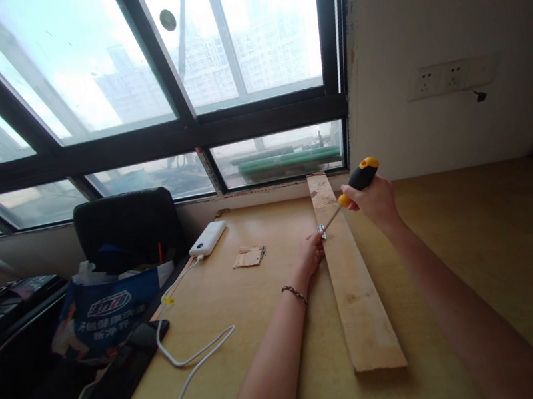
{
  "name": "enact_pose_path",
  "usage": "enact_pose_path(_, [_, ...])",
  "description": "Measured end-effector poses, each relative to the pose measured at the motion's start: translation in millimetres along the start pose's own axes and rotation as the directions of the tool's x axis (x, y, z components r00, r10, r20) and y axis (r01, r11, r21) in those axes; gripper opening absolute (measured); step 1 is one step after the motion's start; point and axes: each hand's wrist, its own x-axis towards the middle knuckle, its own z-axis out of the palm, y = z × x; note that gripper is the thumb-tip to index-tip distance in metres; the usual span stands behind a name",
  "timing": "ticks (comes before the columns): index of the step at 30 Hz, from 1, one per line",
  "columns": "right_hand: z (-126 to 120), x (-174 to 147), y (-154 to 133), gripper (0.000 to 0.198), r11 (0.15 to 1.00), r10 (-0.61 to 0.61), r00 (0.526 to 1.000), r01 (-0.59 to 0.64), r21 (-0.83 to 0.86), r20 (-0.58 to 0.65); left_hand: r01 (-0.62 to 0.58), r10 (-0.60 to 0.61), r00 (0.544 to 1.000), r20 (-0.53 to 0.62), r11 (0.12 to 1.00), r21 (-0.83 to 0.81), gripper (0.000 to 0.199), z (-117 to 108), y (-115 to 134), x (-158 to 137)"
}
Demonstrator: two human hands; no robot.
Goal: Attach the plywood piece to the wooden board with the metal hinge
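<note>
The wooden board is long, flat and pale, with a dark knot in its grain and darker, rough patches toward the far end. It lies lengthwise on the yellowish, smooth desk, and its far end reaches near the window frame. A small, shiny metal piece sits at the left edge of the board. The screwdriver has a thick, rounded handle in black and yellow and a thin metal shaft.

The right hand is closed around this handle; its arm comes from the lower right, and the shaft slants down and left to the metal piece. The left arm stretches forward, with a braided bracelet on the wrist. The left hand is at the board's left edge, its fingers beside the metal piece; I cannot tell if they pinch it.

The screwdriver's tip is too small to make out clearly, and the exact shape of the metal piece also. Both forearms are cut off at the lower border.
</note>
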Motion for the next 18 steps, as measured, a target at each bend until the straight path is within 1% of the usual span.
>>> enact_pose_path(3, [-1.7, -0.1, -2.5, 0.022, 1.0, 0.0, 0.999, 0.001, -0.03, 0.043, 0.071, -0.071, 0.997, 0.016, 0.997, 0.033, 0.016, -1.6, 5.1, -1.9])
enact_pose_path(6, [2.0, -1.3, -1.5, 0.02, 0.999, -0.003, 0.998, 0.005, -0.035, 0.061, 0.14, -0.143, 0.989, 0.046, 0.988, 0.069, 0.022, -2.3, 10.9, -4.5])
enact_pose_path(8, [5.2, -2.1, 0.4, 0.019, 0.999, -0.014, 0.997, 0.017, -0.045, 0.069, 0.165, -0.17, 0.984, 0.06, 0.983, 0.086, 0.024, -2.4, 13.5, -5.9])
enact_pose_path(13, [8.5, -2.5, 4.9, 0.018, 0.996, -0.045, 0.996, 0.051, -0.07, 0.083, 0.172, -0.179, 0.981, 0.074, 0.981, 0.091, 0.024, -3.0, 14.3, -6.6])
enact_pose_path(18, [8.8, -2.5, 5.5, 0.019, 0.998, -0.022, 0.995, 0.027, -0.055, 0.098, 0.157, -0.162, 0.985, 0.062, 0.985, 0.078, 0.021, -3.4, 13.2, -5.6])
